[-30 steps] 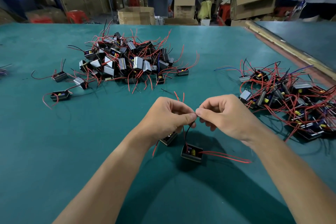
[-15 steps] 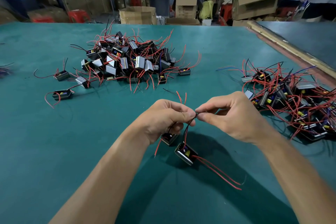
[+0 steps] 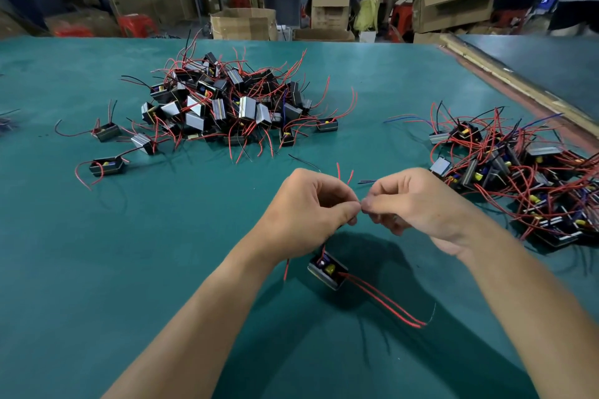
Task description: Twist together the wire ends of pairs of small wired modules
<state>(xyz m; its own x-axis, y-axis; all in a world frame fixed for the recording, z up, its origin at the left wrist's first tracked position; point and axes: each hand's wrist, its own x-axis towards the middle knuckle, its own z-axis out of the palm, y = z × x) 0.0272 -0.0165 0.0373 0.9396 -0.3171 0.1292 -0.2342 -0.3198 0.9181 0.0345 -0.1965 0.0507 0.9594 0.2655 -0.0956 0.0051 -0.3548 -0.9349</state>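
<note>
Wire ends pinched between left hand, right hand; module hangs below.

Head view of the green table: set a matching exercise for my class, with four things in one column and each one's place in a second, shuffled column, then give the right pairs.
Things
1. big heap of modules
2. tangled heap of modules
3. single module
4. cardboard box

Places
A. beyond the far edge of the table
B. just below the left hand, nearest the camera
C. at the right side of the table
D. on the far part of the table, left of centre

Pairs: 1-D, 2-C, 3-B, 4-A
</note>
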